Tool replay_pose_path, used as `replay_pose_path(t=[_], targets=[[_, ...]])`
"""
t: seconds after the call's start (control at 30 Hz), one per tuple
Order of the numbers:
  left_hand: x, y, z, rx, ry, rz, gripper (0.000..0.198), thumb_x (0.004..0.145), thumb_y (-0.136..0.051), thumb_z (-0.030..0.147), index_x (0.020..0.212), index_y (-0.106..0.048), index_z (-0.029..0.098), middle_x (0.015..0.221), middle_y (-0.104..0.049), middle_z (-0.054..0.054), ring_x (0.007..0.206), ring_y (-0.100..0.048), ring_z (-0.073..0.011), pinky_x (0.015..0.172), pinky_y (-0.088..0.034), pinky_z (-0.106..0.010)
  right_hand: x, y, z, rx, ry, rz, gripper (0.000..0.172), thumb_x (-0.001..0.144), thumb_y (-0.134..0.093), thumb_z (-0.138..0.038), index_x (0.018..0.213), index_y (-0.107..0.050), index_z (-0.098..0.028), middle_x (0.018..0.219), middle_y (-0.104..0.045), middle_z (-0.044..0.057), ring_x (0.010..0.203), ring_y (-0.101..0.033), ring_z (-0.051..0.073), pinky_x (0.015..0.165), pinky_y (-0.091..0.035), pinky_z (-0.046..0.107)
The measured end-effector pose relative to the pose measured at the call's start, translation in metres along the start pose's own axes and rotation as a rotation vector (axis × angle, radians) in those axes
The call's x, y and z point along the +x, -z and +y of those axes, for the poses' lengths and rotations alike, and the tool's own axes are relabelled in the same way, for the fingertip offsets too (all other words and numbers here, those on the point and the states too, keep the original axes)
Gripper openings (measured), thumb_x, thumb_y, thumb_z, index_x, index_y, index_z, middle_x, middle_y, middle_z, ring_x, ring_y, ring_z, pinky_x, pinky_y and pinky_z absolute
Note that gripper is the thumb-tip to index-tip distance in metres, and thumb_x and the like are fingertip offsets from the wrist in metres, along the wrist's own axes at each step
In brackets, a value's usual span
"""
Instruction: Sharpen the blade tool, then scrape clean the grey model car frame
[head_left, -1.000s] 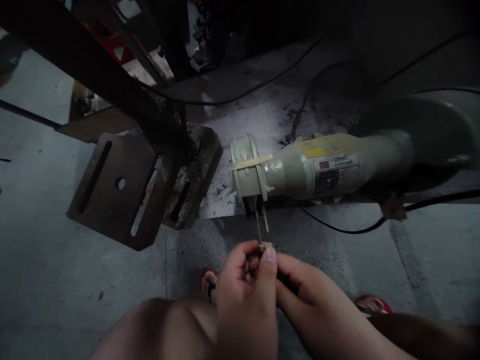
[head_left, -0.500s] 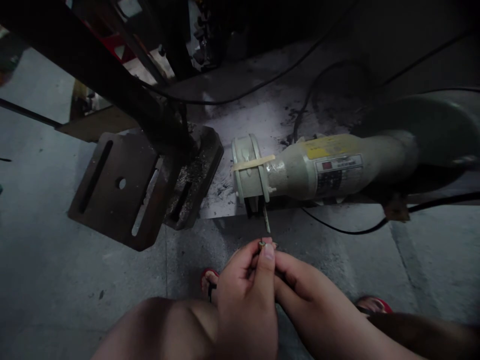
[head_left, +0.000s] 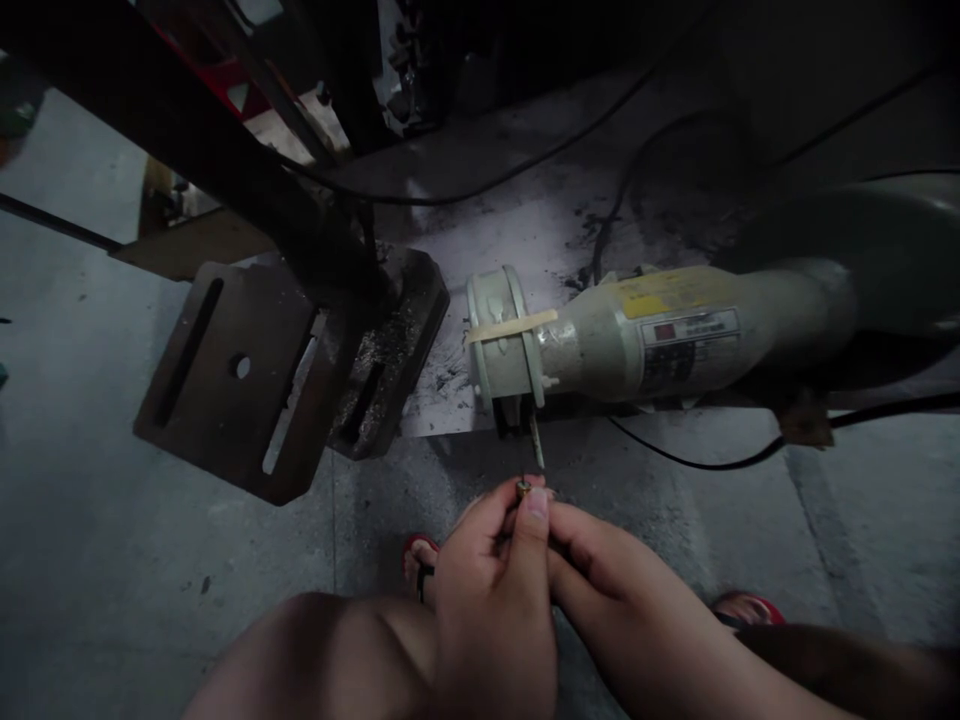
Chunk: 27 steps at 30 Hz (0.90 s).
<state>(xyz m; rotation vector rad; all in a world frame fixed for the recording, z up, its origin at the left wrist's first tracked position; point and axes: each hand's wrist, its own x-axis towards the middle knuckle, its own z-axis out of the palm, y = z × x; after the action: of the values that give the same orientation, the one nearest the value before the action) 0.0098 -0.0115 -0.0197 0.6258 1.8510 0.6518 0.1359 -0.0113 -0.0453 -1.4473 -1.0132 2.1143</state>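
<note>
Two hands meet: the left hand pinches one small brass-coloured piece between thumb and finger, near the open end of one grinder; the right hand sits alongside, fingertips hidden, so I can't tell its grip.
</note>
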Motion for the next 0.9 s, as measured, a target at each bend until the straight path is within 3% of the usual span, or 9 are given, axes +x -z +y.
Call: replay_pose_path(t=[0.27,0.57,0.9], targets=[[0.001,0.002,-0.001,0.029,-0.013,0.01,0.035,0.106,-0.088,0.055,0.117,-0.098,0.024,0.121,-0.096,-0.015,0.118,-0.09,-0.0376,0.111,-0.072,-0.05,0.003,0.001,-0.001,0.001,0.011,-0.002,0.025,0.113,-0.057,-0.04,0.112,-0.078,-0.026,0.113,-0.088,0.009,0.108,-0.085,0.026,0.098,-0.069,0.038],[0.004,0.004,-0.012,0.083,0.006,-0.021,0.046,0.107,-0.079,0.062,0.126,-0.096,0.025,0.131,-0.094,-0.016,0.128,-0.087,-0.0418,0.124,-0.064,-0.062,0.003,-0.002,-0.002,0.003,0.053,-0.001,0.028,0.113,-0.058,-0.039,0.115,-0.083,-0.025,0.113,-0.09,0.008,0.108,-0.086,0.025,0.099,-0.068,0.035],[0.002,0.004,-0.006,0.059,-0.028,-0.013,0.039,0.109,-0.085,0.057,0.123,-0.097,0.023,0.128,-0.095,-0.016,0.125,-0.089,-0.0382,0.119,-0.069,-0.054,0.003,0.0,-0.001,-0.003,0.045,-0.005,0.029,0.113,-0.058,-0.041,0.116,-0.083,-0.026,0.114,-0.09,0.008,0.108,-0.086,0.026,0.098,-0.069,0.037]])
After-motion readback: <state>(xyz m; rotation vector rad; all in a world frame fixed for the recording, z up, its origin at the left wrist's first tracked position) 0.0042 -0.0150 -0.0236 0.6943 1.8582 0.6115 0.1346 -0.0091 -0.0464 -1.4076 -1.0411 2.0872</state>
